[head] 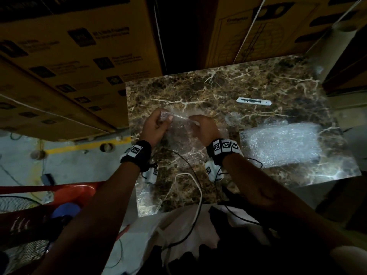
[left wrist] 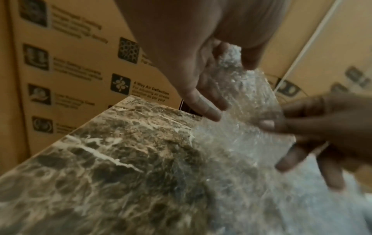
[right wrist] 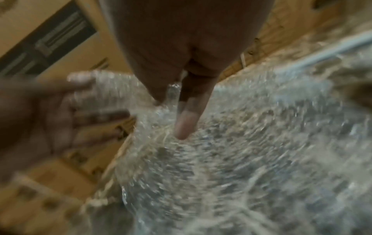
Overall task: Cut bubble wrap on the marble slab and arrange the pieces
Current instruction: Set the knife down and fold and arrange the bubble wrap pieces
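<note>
Over marble slab [head: 228, 84], both hands' fingers [left wrist: 209, 109] apparently pinch bubble wrap [head: 178, 132].

Both forearms reach forward side by side, each wrist banded with markers. The left hand [head: 155, 126] and right hand [head: 202, 128] sit close together, each with a curled pinching grip.
</note>
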Action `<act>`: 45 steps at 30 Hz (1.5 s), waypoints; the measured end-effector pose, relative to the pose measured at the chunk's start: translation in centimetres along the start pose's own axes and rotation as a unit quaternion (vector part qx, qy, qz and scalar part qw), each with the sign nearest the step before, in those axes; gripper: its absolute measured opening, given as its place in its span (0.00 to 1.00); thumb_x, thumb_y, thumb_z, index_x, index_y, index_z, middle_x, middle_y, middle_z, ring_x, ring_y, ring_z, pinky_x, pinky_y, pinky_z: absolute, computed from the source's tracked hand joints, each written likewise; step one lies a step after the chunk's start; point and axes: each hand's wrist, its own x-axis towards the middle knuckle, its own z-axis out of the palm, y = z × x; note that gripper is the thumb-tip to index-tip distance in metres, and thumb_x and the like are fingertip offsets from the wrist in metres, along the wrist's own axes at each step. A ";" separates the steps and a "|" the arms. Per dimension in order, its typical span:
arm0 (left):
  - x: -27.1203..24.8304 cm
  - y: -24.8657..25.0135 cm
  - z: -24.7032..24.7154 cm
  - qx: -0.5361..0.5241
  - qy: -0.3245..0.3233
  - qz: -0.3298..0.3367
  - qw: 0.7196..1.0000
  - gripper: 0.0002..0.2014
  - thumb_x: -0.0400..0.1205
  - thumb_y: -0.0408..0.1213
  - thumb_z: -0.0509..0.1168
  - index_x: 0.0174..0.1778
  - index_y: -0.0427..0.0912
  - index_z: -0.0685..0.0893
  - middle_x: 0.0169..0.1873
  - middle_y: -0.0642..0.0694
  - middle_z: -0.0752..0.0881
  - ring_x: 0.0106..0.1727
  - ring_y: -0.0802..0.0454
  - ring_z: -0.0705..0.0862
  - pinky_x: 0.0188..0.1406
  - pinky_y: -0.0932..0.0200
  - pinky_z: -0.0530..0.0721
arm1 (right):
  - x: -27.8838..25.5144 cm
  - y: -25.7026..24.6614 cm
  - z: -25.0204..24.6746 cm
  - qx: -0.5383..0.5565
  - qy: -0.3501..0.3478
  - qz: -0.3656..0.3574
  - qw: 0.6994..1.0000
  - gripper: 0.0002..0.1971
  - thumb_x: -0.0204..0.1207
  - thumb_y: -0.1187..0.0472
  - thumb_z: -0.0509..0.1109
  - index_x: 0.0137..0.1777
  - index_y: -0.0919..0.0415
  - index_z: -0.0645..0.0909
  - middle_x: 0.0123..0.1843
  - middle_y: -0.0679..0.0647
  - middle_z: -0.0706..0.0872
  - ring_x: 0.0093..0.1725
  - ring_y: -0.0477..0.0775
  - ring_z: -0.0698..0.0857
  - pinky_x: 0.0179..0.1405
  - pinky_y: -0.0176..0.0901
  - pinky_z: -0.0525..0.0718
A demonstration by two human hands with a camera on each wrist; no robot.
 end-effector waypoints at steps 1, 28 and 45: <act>-0.4 0.2 0.3 0.013 0.029 0.001 0.999 0.17 0.86 0.50 0.69 0.67 0.50 0.75 0.51 0.48 0.87 0.50 0.53 0.89 0.51 0.43 0.91 | 0.3 0.1 0.0 -0.003 0.016 0.021 1.000 0.14 0.84 0.64 0.70 0.67 0.63 0.87 0.64 0.63 0.90 0.60 0.66 0.89 0.61 0.52 0.84; -5.9 -8.6 4.8 0.442 -0.320 0.164 0.822 0.32 0.82 0.51 0.73 0.83 0.60 0.72 0.86 0.47 0.65 0.84 0.43 0.66 0.78 0.38 0.69 | 4.6 -0.3 -10.9 -0.096 0.198 0.007 0.975 0.17 0.87 0.56 0.62 0.68 0.61 0.85 0.60 0.62 0.89 0.55 0.65 0.88 0.54 0.54 0.83; -1.4 10.7 17.1 -0.208 -0.171 -0.134 0.954 0.21 0.84 0.51 0.72 0.67 0.41 0.84 0.58 0.45 0.91 0.58 0.48 0.91 0.60 0.44 0.89 | -13.6 8.5 -17.2 -0.299 0.215 -0.129 0.921 0.21 0.86 0.61 0.69 0.78 0.60 0.80 0.84 0.63 0.73 0.76 0.67 0.81 0.72 0.61 0.80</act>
